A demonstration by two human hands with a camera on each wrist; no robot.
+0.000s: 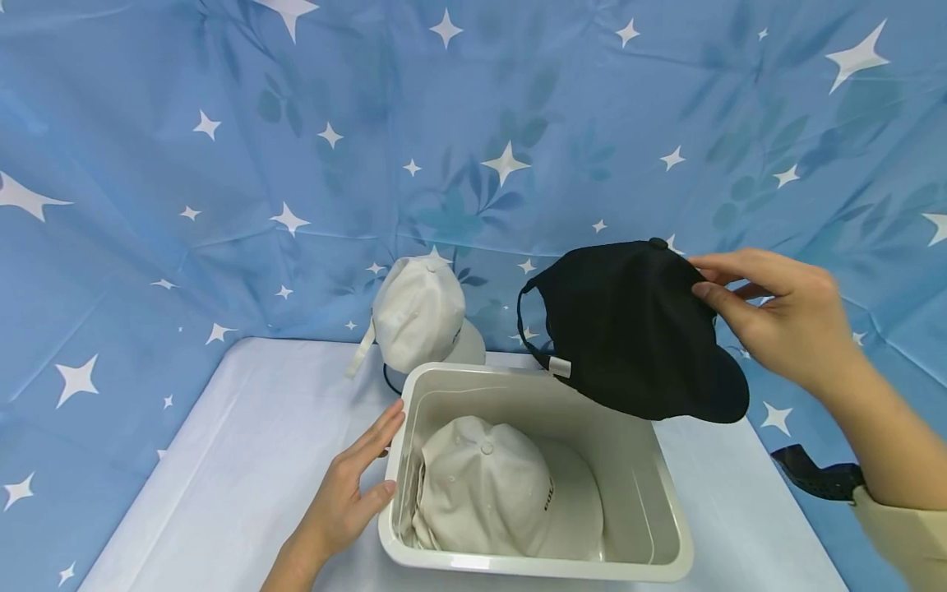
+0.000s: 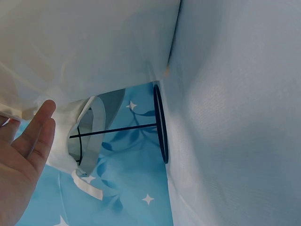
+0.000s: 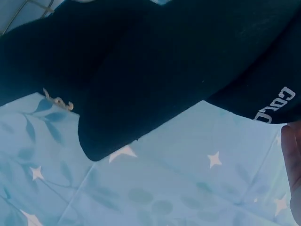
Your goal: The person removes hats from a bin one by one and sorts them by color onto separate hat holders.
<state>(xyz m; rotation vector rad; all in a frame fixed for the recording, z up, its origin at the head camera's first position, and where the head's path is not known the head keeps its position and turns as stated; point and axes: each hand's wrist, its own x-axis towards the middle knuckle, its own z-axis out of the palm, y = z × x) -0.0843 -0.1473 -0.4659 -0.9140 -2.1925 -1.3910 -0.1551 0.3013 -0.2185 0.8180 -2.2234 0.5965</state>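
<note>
My right hand [image 1: 777,312] pinches the front of a black cap [image 1: 629,337] between thumb and fingers, and the cap hangs over the back right of a pale plastic bin [image 1: 669,493]. Its brim points right, and its back strap with a small white tag hangs at the left. White lettering on the cap's front shows in the right wrist view. Against the bin's left wall rests my left hand [image 1: 348,485], fingers straight, thumb near the rim. Inside the bin lies a cream cap [image 1: 488,485], crown up and brim to the right.
Behind the bin's back left corner, a white cap [image 1: 422,312] sits on a black wire stand [image 2: 162,125], its strap dangling. The bin stands on a white-covered table [image 1: 222,460]. A blue curtain with white stars [image 1: 473,123] hangs behind the table.
</note>
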